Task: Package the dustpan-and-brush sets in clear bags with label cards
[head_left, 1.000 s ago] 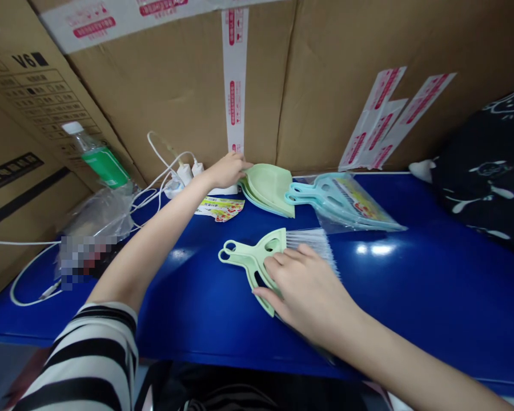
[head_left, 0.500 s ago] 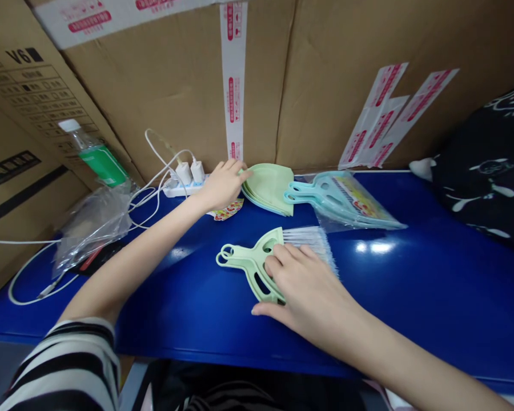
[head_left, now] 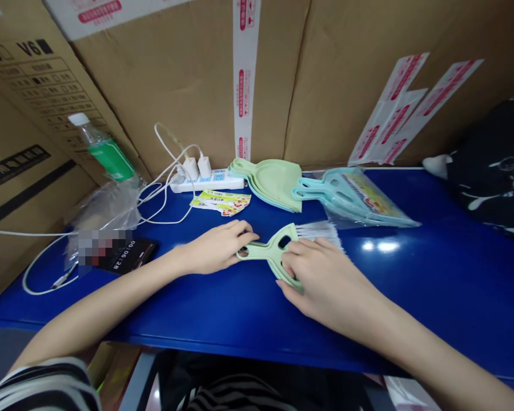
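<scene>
The right hand (head_left: 332, 277) clasps the brushes (head_left: 274, 252) while the left hand (head_left: 214, 249), apart from it, touches their handle end, its grip hard to tell, so the brushes between them could skew if the two pull unevenly, knocking the dustpans (head_left: 280, 181) beyond.

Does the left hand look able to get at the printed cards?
Probably yes: the printed cards lie just beyond the left hand with nothing between, though its fingers are at the brush's green handle.
</scene>
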### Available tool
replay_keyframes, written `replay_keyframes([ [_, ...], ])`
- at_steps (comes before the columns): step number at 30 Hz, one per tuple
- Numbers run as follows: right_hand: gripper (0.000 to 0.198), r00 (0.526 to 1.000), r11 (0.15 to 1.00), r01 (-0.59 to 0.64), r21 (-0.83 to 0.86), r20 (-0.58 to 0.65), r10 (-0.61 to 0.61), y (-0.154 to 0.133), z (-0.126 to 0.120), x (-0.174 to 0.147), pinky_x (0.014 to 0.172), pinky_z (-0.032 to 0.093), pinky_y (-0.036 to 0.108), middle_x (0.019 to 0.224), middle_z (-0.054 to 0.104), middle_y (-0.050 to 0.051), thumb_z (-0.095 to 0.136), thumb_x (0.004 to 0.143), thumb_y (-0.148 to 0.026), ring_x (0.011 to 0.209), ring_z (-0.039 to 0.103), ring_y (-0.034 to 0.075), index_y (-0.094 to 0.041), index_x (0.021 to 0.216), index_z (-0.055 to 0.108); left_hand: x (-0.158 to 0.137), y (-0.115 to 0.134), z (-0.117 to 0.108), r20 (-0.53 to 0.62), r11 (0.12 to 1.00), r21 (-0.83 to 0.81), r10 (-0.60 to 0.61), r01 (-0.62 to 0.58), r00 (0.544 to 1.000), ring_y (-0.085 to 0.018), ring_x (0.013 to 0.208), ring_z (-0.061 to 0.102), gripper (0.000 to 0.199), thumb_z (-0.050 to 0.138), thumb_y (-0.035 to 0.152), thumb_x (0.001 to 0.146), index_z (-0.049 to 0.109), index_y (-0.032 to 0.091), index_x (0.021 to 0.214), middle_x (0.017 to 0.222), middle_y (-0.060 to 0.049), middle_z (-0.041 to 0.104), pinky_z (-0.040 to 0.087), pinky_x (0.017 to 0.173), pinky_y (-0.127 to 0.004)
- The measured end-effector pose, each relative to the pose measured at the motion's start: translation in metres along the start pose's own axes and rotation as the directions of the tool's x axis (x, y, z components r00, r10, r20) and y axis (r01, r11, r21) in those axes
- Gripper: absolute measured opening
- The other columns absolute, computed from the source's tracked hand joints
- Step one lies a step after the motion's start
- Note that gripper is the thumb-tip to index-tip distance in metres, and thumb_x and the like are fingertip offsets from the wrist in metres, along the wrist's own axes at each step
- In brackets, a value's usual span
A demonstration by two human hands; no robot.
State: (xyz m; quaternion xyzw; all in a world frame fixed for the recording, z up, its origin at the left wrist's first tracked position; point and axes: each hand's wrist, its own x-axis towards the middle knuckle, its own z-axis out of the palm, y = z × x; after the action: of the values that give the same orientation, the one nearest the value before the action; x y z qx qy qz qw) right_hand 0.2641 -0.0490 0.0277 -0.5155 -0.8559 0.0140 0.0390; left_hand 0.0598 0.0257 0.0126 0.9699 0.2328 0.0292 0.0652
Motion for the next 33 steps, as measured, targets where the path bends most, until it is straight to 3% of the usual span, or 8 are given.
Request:
replay_keyframes([
  [8,0.015,1.000,0.999,0.002,-0.038,0.002,-0.002,0.006,0.004,0.001,0.069,0.041,0.033,0.073,0.069,0.006,0.068,0.077,-0.024,0.071,0.064,0.021,-0.020,0.067,0.058,0.007,0.001,0.012,-0.024,1.000,-0.013,-0.012,0.012,1.000,-0.022,0.097,0.055,0.036,0.045,0.005,0.088,0.053,0.012,0.122,0.105,-0.010,0.056,0.051,0.086,-0.035],
  [13,0.019,0.993,0.999,0.037,0.017,-0.117,-0.034,0.014,0.001,0.001,0.062,0.040,0.031,0.065,0.064,0.001,0.070,0.079,-0.032,0.062,0.062,0.021,-0.020,0.084,0.056,0.006,0.005,0.015,-0.013,0.999,0.008,-0.031,0.031,0.999,-0.023,0.099,0.055,0.036,0.043,0.007,0.089,0.051,0.011,0.124,0.105,-0.011,0.055,0.051,0.086,-0.037],
  [16,0.019,0.977,0.996,-0.074,0.050,-0.199,0.082,0.036,-0.003,0.007,0.055,0.036,0.030,0.064,0.061,0.001,0.054,0.090,-0.038,0.058,0.058,0.021,-0.019,0.092,0.055,0.006,0.006,0.016,-0.025,1.000,-0.001,-0.028,0.028,0.999,-0.024,0.101,0.053,0.038,0.041,0.004,0.088,0.051,0.011,0.125,0.106,-0.012,0.055,0.051,0.086,-0.038],
  [19,0.020,0.906,0.967,-0.251,-0.036,-0.359,0.222,0.068,-0.001,0.015,0.055,0.035,0.031,0.073,0.063,0.007,0.043,0.093,-0.034,0.066,0.058,0.024,-0.019,0.089,0.055,0.007,0.006,0.018,-0.049,0.999,-0.048,-0.013,0.011,0.999,-0.023,0.101,0.052,0.039,0.038,0.002,0.087,0.051,0.011,0.123,0.107,-0.012,0.054,0.050,0.087,-0.038],
  [22,0.017,0.872,0.935,-0.317,-0.161,-0.437,0.221,0.095,0.006,0.021,0.062,0.038,0.035,0.087,0.064,0.016,0.047,0.088,-0.028,0.082,0.060,0.031,-0.015,0.092,0.058,0.008,0.006,0.020,-0.061,0.996,-0.086,-0.003,-0.003,0.998,-0.023,0.100,0.050,0.038,0.038,0.002,0.086,0.052,0.010,0.121,0.106,-0.013,0.054,0.050,0.086,-0.037],
  [28,0.019,0.865,0.872,-0.455,-0.180,-0.324,0.384,0.098,0.002,0.024,0.062,0.038,0.034,0.094,0.066,0.023,0.047,0.084,-0.019,0.087,0.060,0.032,-0.011,0.094,0.061,0.012,0.011,0.024,-0.064,0.997,-0.079,0.010,-0.015,0.998,-0.023,0.100,0.049,0.039,0.039,0.000,0.085,0.052,0.009,0.121,0.105,-0.012,0.053,0.049,0.086,-0.036],
  [33,0.019,0.867,0.888,-0.428,-0.167,-0.355,0.350,0.098,-0.002,0.023,0.052,0.028,0.031,0.082,0.066,0.021,0.043,0.085,-0.017,0.069,0.057,0.024,-0.010,0.088,0.060,0.014,0.019,0.029,-0.079,0.999,-0.008,-0.036,0.035,0.996,-0.023,0.098,0.048,0.038,0.036,0.002,0.088,0.052,0.007,0.122,0.105,-0.013,0.052,0.049,0.086,-0.036],
])
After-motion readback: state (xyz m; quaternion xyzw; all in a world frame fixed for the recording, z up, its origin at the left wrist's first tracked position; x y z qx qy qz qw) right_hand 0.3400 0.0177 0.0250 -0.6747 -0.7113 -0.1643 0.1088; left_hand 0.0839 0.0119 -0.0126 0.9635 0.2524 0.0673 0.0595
